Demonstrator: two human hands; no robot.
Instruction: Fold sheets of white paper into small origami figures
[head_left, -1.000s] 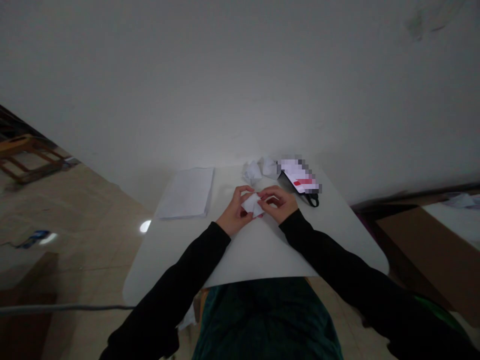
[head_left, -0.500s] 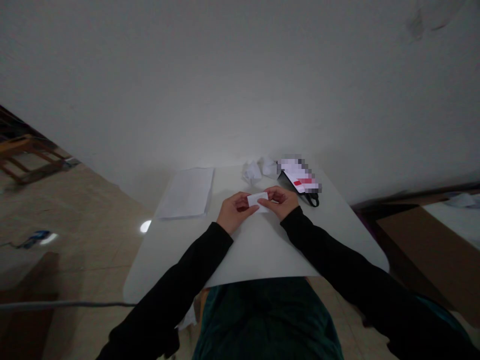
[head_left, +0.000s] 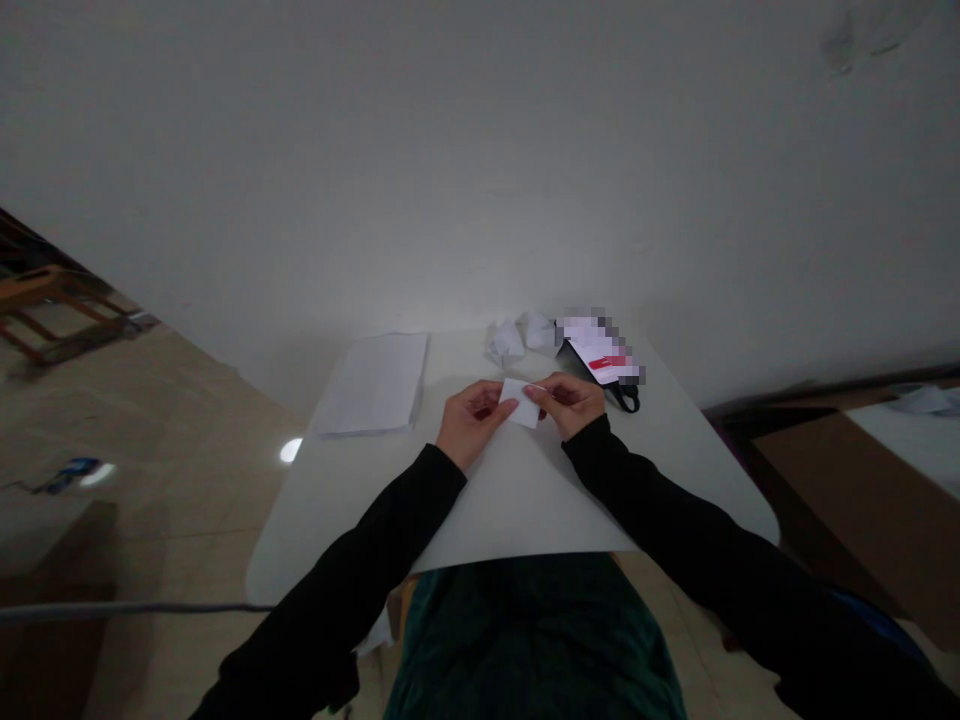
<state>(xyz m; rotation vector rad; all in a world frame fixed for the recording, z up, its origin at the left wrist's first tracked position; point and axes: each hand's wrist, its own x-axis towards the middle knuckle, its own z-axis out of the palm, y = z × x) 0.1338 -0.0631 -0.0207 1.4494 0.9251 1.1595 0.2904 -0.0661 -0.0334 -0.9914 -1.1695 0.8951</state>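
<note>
Between my two hands, above the white table (head_left: 495,515), is a small folded piece of white paper (head_left: 520,408), tilted a little. My left hand (head_left: 471,420) pinches its left side, thumb on top. My right hand (head_left: 571,402) grips the upper right edge between thumb and fingers. The fingers beneath the paper are partly hidden. Just beyond lie crumpled white papers (head_left: 505,343). A phone with a lit screen (head_left: 600,350), partly pixelated, rests on a dark support behind my right hand.
A stack of white paper sheets (head_left: 377,385) lies at the table's left. The pale wall (head_left: 480,170) rises behind the table. Off to the right is a brown board or box (head_left: 855,500); a wooden stool (head_left: 60,300) stands on the floor at far left.
The folded paper has turned and now sits at a tilt, with more of its face showing. My right hand has shifted slightly to the right.
</note>
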